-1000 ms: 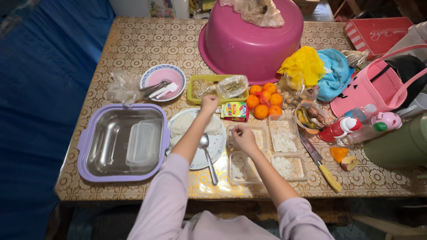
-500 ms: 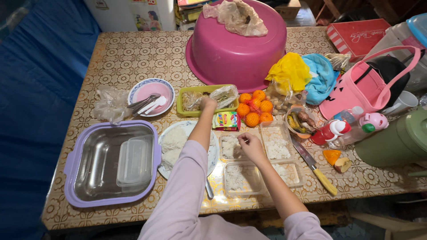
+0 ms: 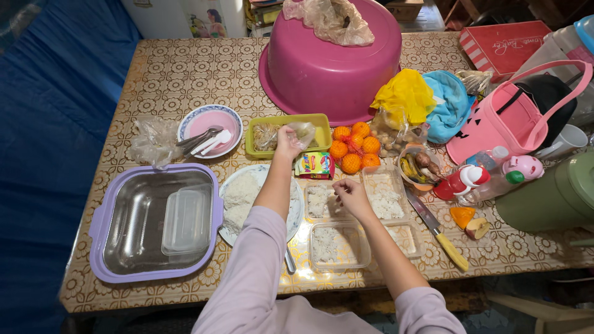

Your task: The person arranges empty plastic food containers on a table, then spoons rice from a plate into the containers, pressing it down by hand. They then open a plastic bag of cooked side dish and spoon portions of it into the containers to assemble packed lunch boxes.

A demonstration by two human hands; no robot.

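Basin: the pink upturned basin is cut off at the top edge
Tray: my left forearm hides part of the rice plate; a clear bag lies in the green tray
Left hand: my left hand is closed, pinching that bag
Right hand: my right hand hovers over a clear rice container, fingers curled; contents of the pinch not discernible

I'm seeing a crumpled clear plastic bag being lifted at one end out of the shallow yellow-green rectangular plastic tray, which is sitting flat on the table. A small clear square plastic container holding white rice is lying open, just beside the white plate.
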